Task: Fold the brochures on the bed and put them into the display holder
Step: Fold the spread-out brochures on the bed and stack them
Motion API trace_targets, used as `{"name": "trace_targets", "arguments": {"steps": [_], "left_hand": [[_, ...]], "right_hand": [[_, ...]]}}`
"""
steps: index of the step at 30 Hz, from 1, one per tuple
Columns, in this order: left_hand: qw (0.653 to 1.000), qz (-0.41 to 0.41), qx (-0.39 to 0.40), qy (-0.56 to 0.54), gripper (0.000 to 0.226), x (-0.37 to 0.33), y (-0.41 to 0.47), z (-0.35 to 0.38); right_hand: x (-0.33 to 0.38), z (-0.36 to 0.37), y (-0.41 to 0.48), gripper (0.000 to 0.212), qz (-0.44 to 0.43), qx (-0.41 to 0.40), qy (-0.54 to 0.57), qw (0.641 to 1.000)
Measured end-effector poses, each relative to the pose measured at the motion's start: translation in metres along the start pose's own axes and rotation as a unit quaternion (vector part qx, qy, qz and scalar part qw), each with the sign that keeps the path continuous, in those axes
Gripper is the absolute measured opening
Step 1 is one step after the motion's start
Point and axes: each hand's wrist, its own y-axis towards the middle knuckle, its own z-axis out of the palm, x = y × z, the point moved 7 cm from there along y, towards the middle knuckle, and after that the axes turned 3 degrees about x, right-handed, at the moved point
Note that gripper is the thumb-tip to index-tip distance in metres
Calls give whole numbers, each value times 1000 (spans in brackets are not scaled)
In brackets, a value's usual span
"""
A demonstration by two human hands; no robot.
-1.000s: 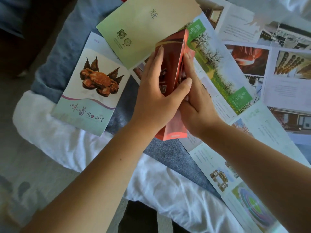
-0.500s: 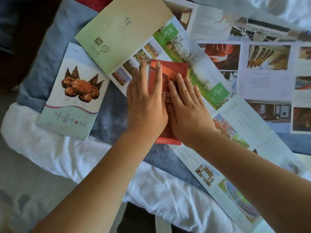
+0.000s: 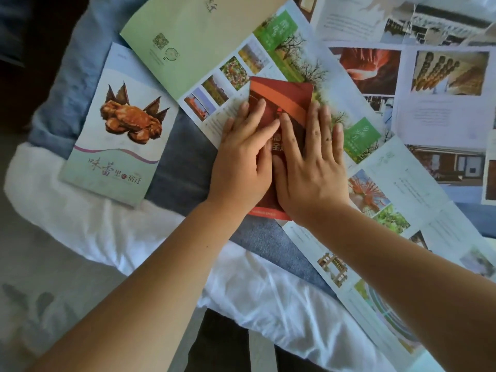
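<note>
Lying flat at frame centre: folded red brochure (image 3: 281,99), atop an unfolded green leaflet (image 3: 279,30) on the bed (image 3: 185,170). Left hand (image 3: 241,165) and right hand (image 3: 308,170) press it palms down, fingers straight, gripping nothing. Handling, judged: light, thin, glossy; creases readily, may spring open, slides easily. Best taken at a long edge, pinching all layers.

We see the red brochure (image 3: 281,98) folded narrow, lying flat across a long unfolded photo brochure (image 3: 292,60). The folded crab brochure (image 3: 120,135) lies left of it on the bed (image 3: 182,162), with a pale green brochure (image 3: 193,30) beyond and more unfolded sheets (image 3: 440,116) to the right.
</note>
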Motion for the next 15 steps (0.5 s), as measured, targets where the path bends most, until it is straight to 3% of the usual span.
{"name": "trace_targets", "arguments": {"steps": [3, 6, 11, 15], "left_hand": [[983, -70, -92, -142, 41, 11, -7, -24], [961, -115, -120, -222, 42, 22, -14, -44], [982, -77, -153, -82, 40, 60, -22, -101], [989, -94, -112, -20, 46, 94, -20, -133]], "right_hand": [[16, 0, 0, 67, -20, 3, -1, 1000], [42, 2, 2, 66, -42, -6, 26, 999], [50, 10, 12, 70, -24, 3, 21, 999], [35, 3, 32, 66, -28, 2, -26, 999]]}}
